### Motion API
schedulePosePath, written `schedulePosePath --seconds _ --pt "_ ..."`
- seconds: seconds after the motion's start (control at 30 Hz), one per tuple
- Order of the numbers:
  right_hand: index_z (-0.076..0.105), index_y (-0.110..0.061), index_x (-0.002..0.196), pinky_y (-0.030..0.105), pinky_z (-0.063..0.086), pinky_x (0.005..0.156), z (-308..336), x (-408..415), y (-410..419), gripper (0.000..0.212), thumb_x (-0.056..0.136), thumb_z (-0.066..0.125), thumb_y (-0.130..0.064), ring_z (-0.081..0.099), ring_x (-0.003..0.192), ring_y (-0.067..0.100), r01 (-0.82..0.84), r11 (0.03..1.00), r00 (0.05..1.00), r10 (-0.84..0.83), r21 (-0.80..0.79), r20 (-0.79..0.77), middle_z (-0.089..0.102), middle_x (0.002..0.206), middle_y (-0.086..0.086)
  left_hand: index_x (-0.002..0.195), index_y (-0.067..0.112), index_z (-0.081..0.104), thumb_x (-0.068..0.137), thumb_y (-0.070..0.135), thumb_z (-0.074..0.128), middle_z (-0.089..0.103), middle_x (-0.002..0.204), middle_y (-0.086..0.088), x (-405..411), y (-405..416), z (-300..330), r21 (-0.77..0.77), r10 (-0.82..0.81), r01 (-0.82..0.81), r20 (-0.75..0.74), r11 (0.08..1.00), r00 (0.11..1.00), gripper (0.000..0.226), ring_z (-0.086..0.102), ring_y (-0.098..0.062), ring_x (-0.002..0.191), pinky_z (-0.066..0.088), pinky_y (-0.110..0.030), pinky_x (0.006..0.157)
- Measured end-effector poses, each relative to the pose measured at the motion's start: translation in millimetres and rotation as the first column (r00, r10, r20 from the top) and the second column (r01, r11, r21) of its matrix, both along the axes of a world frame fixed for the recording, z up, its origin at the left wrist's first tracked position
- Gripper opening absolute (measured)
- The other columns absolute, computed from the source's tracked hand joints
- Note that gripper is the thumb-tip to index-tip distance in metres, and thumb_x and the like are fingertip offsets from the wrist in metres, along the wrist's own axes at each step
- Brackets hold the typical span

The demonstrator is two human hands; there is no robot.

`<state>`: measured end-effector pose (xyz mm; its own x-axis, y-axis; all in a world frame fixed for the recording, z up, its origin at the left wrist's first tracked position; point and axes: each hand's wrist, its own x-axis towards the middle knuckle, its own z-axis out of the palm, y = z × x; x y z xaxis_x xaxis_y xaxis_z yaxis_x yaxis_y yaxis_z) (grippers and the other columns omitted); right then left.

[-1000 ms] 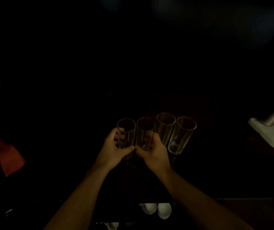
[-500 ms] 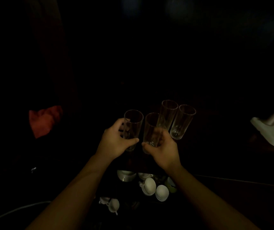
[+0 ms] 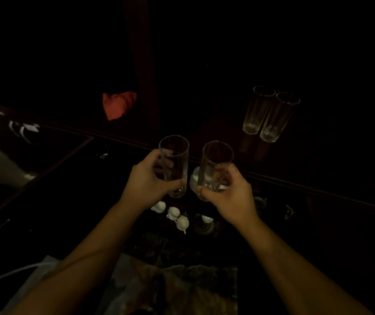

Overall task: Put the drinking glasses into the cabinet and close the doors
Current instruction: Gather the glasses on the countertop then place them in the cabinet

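Note:
The scene is very dark. My left hand [image 3: 146, 181] grips a tall clear drinking glass [image 3: 174, 160] upright near its base. My right hand [image 3: 232, 194] holds a second clear glass [image 3: 216, 164] the same way, just to the right. Both glasses hang in the air in front of the dark wooden top's edge [image 3: 295, 185]. Two more clear glasses [image 3: 258, 110] [image 3: 277, 117] stand side by side on that top, further back and to the right. Below the top, the cabinet interior [image 3: 136, 201] is dim, and an open glass door [image 3: 45, 160] reaches out to the left.
White ceramic cups and small pots [image 3: 177, 215] sit on the shelf below my hands, with a white bowl [image 3: 195, 178] behind the glasses. A red cloth [image 3: 118, 105] lies back left. A patterned rug [image 3: 177, 276] covers the floor, and a white cable [image 3: 11, 272] runs lower left.
Both hands lifted their glasses off the top and pulled them back toward me, away from the other two. My view dropped, showing the cabinet shelf and floor.

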<state>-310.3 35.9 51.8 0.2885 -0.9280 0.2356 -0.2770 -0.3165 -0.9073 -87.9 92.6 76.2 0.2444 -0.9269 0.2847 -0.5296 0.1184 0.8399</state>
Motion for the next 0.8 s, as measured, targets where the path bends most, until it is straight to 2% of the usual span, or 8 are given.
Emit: schedulePosePath --seconds 0.17,0.23,0.33,0.47,0.53,0.6,0.67,0.8 --pt "0.056 -0.051 0.107 0.015 0.058 0.071 -31.1 14.5 26.0 0.052 0.068 0.087 -0.040 0.068 0.094 -0.008 -0.032 0.998 0.999 0.032 0.051 -0.002 0.069 0.103 -0.029 0.119 0.050 0.053 0.060 0.040 0.091 0.063 0.106 0.028 17.9 29.1 -30.3 0.078 0.036 -0.036 -0.004 0.996 0.999 0.071 0.066 0.004 0.096 0.056 -0.022 0.076" --pt "0.056 -0.054 0.108 0.025 0.062 0.075 -45.0 21.1 29.0 0.053 0.068 0.087 -0.039 0.071 0.092 -0.003 -0.049 0.993 0.999 0.049 0.104 0.001 0.070 0.105 -0.028 0.118 0.047 0.054 0.060 0.038 0.092 0.064 0.105 0.025 26.4 32.7 -45.0 0.109 0.069 -0.067 -0.024 0.992 0.997 0.070 0.066 0.004 0.095 0.056 -0.020 0.074" --pt "0.055 -0.056 0.111 0.038 0.063 0.082 -67.0 35.7 27.5 0.056 0.067 0.087 -0.040 0.072 0.095 0.002 -0.063 0.983 0.998 0.065 0.174 -0.007 0.072 0.106 -0.022 0.114 0.047 0.055 0.060 0.031 0.092 0.069 0.106 0.015 43.0 30.0 -73.7 0.138 0.118 -0.108 -0.063 0.985 0.991 0.067 0.069 -0.001 0.094 0.059 -0.026 0.075" --pt "0.058 -0.041 0.114 0.043 0.062 0.083 -94.4 62.5 17.6 0.056 0.066 0.086 -0.042 0.073 0.096 0.006 -0.035 0.973 0.999 0.043 0.230 -0.032 0.074 0.104 -0.011 0.117 0.038 0.056 0.061 0.023 0.091 0.069 0.108 0.010 69.4 14.7 -115.8 0.174 0.159 -0.144 -0.077 0.974 0.984 0.068 0.069 -0.005 0.094 0.060 -0.035 0.077" --pt "0.057 -0.042 0.111 0.045 0.062 0.083 -111.9 81.7 8.6 0.054 0.067 0.087 -0.037 0.073 0.093 0.007 -0.016 0.965 0.998 0.031 0.260 -0.057 0.074 0.103 -0.011 0.120 0.032 0.055 0.061 0.024 0.090 0.068 0.110 0.007 86.0 3.9 -140.0 0.201 0.175 -0.153 -0.099 0.968 0.980 0.069 0.068 -0.008 0.095 0.060 -0.038 0.078" --pt "0.056 -0.046 0.108 0.045 0.062 0.083 -129.3 100.2 -2.4 0.054 0.068 0.089 -0.033 0.074 0.090 0.006 0.005 0.954 0.997 0.019 0.299 -0.075 0.074 0.103 -0.013 0.119 0.033 0.056 0.057 0.032 0.088 0.067 0.111 0.007 101.8 -8.2 -160.7 0.223 0.193 -0.157 -0.149 0.962 0.970 0.070 0.068 -0.007 0.095 0.059 -0.033 0.076" --pt "0.055 -0.051 0.104 0.043 0.062 0.083 -152.4 124.9 -16.2 0.053 0.066 0.088 -0.035 0.074 0.089 0.006 0.027 0.947 0.995 0.006 0.320 -0.104 0.074 0.101 -0.017 0.116 0.040 0.055 0.054 0.039 0.085 0.067 0.108 0.014 124.3 -24.2 -184.6 0.254 0.198 -0.150 -0.173 0.955 0.965 0.069 0.067 0.001 0.092 0.055 -0.017 0.069" --pt "0.052 -0.060 0.098 0.018 0.058 0.065 -189.1 171.4 -46.3 0.057 0.066 0.089 -0.031 0.071 0.086 -0.005 0.062 0.942 0.993 -0.024 0.330 -0.118 0.069 0.100 -0.033 0.111 0.046 0.054 0.058 0.017 0.092 0.065 0.107 0.017 164.1 -63.0 -228.9 0.326 0.191 -0.113 -0.219 0.939 0.957 0.072 0.068 -0.002 0.092 0.056 -0.018 0.069"
